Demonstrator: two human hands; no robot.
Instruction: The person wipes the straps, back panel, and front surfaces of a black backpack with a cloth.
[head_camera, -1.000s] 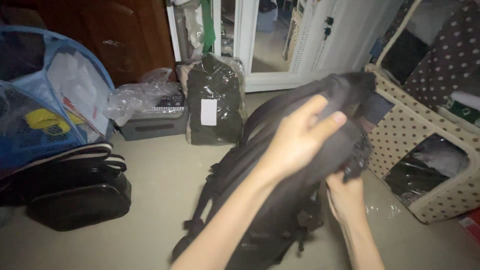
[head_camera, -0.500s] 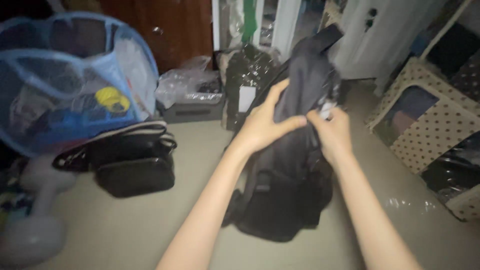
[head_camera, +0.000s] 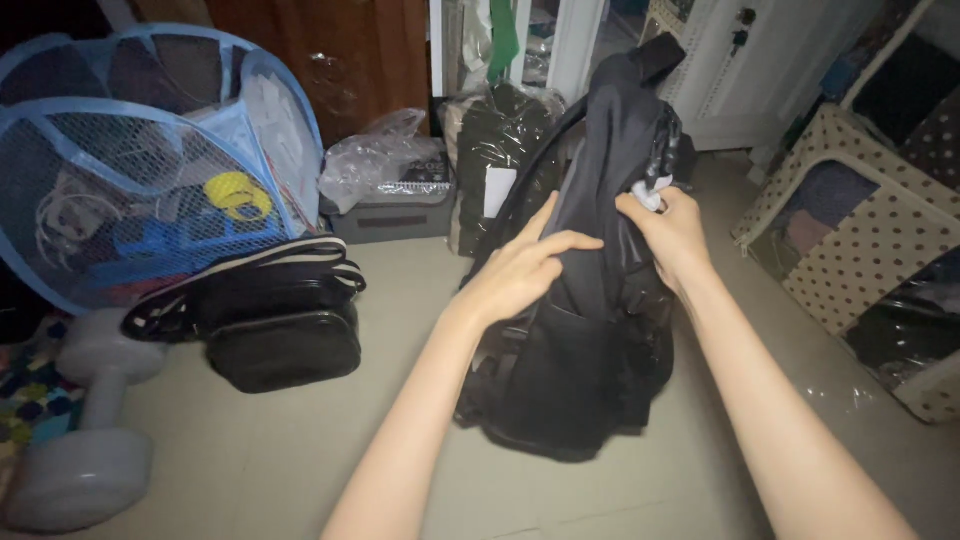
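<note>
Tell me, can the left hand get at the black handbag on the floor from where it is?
Probably yes: the left hand rests on the backpack, and bare floor lies between it and the handbag.

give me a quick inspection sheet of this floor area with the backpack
surface: pale floor, dim light
job's things: black backpack upright on the floor
clutter: black handbag, grey dumbbell, blue mesh hamper, grey box, wrapped dark bundle
grippers: left hand flat on the backpack; right hand pinches something small and white at its top
cables: nothing seen
surroundings: dotted fabric bins, white cabinet, brown wooden door
</note>
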